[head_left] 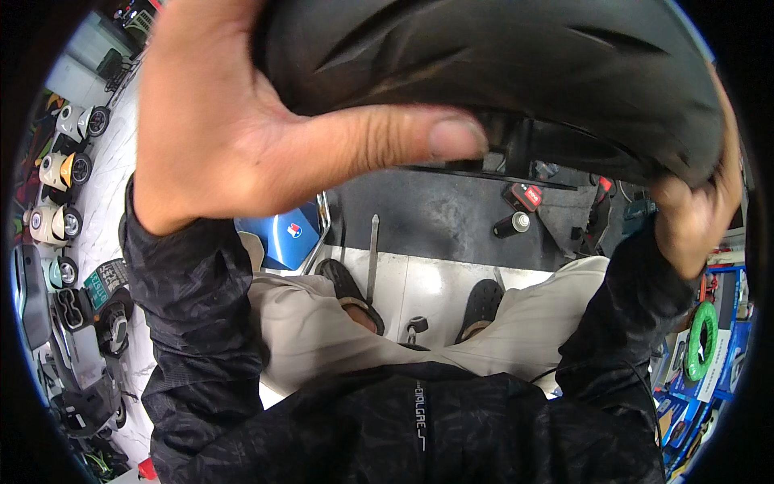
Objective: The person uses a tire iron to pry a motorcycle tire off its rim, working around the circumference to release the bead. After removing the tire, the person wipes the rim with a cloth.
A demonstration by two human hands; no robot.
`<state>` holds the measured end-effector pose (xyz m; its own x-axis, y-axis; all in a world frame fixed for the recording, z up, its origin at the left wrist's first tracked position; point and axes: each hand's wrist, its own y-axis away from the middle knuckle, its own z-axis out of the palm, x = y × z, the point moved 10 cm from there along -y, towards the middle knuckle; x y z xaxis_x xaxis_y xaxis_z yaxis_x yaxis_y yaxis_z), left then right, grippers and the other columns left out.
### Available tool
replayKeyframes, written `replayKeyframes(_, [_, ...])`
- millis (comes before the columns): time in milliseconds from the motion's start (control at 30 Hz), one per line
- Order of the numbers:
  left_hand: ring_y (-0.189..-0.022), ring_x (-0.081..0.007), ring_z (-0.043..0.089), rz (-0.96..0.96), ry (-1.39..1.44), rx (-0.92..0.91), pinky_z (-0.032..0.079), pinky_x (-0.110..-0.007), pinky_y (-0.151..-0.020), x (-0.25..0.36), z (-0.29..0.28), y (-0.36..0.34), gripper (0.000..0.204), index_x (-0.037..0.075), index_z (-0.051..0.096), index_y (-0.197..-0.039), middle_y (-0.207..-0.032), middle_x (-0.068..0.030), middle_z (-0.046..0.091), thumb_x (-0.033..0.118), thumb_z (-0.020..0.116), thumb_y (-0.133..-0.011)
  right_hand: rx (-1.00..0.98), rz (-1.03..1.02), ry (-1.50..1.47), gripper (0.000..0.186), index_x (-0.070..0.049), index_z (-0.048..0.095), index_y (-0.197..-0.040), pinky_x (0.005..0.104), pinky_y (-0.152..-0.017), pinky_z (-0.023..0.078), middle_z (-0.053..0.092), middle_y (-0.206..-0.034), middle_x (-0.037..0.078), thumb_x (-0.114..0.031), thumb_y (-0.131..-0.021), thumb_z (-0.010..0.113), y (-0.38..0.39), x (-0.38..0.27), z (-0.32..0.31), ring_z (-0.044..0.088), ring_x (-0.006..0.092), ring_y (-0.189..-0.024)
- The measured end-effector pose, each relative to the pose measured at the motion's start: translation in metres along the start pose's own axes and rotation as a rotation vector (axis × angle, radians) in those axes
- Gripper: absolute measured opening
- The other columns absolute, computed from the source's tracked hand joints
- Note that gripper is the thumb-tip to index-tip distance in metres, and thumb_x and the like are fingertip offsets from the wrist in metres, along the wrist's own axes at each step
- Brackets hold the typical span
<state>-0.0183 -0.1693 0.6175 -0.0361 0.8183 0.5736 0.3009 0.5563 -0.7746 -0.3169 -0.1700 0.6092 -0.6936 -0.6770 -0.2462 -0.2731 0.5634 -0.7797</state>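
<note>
A black wheel with a grooved rubber tire [492, 68] is held up close at the top of the head view. My left hand [230, 129] wraps round its left side, the thumb stretched along the tire's lower edge next to the dark rim [520, 153]. On the far right my right hand [693, 214] grips the other side, its fingers running up the outer tread. The tire's upper part lies outside the picture, and most of my left fingers are hidden behind it.
Beneath the wheel, a dark mat [419, 214] carries a spray can [512, 224] and a red-and-black box [524, 195]. A long metal bar [373, 258] lies by my left shoe. A blue panel [286, 238] stands left; scooters [56, 171] line that side. A green tire [701, 341] sits at right.
</note>
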Motion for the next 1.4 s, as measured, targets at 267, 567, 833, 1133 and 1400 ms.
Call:
replayKeyframes(267, [-0.136,-0.0482,0.063,-0.693,-0.393,-0.821,0.051,-0.050,-0.117,-0.218,0.087,0.203,0.105,0.007,0.051,-0.164,-0.153,-0.0249,0.061,0.056,0.095,-0.082,-0.880,0.392,-0.155,0.110,0.004,0.049,-0.161,0.0499,-0.122,0.049,0.061,-0.155,0.032,-0.053,-0.081,0.098,0.199,0.061,0.244,0.060,0.0431,-0.147])
replayKeyframes(567, [-0.138,-0.0471,0.061,-0.764,-0.246,-1.028,0.049,-0.050,-0.119,-0.275,0.110,0.291,0.109,0.000,0.046,-0.164,-0.148,-0.0302,0.062,0.050,0.096,-0.082,-1.180,0.548,-0.351,0.108,0.004,0.050,-0.159,0.0506,-0.117,0.052,0.067,-0.146,0.033,-0.056,-0.082,0.095,0.300,0.063,0.297,0.066,0.0477,-0.137])
replayKeyframes(833, [-0.126,-0.0448,0.068,-0.744,-0.390,-0.930,0.053,-0.047,-0.112,-0.318,0.072,0.249,0.099,-0.006,0.063,-0.150,-0.133,-0.0291,0.070,0.049,0.098,-0.074,-0.911,0.343,-0.350,0.101,0.001,0.060,-0.151,0.0511,-0.113,0.055,0.073,-0.140,0.027,-0.058,-0.078,0.096,0.238,0.100,0.319,0.070,0.0457,-0.131])
replayKeyframes(1133, [-0.123,-0.0408,0.072,-0.389,-0.722,-0.660,0.057,-0.044,-0.107,-0.187,0.029,0.074,0.095,-0.001,0.067,-0.146,-0.135,-0.0231,0.072,0.040,0.104,-0.069,-0.507,0.117,-0.069,0.093,-0.018,0.062,-0.158,0.0459,-0.099,0.062,0.073,-0.140,0.017,-0.048,-0.077,0.098,0.059,0.032,0.170,0.076,0.0396,-0.117])
replayKeyframes(1400, [-0.125,-0.0376,0.074,0.075,-0.745,-0.316,0.058,-0.045,-0.110,-0.020,0.011,0.019,0.108,-0.002,0.063,-0.150,-0.142,-0.0198,0.073,0.030,0.108,-0.058,0.111,-0.154,-0.075,0.094,-0.001,0.060,-0.155,0.0419,-0.107,0.059,0.070,-0.141,0.020,-0.027,-0.076,0.103,0.043,-0.034,0.037,0.073,0.0333,-0.121])
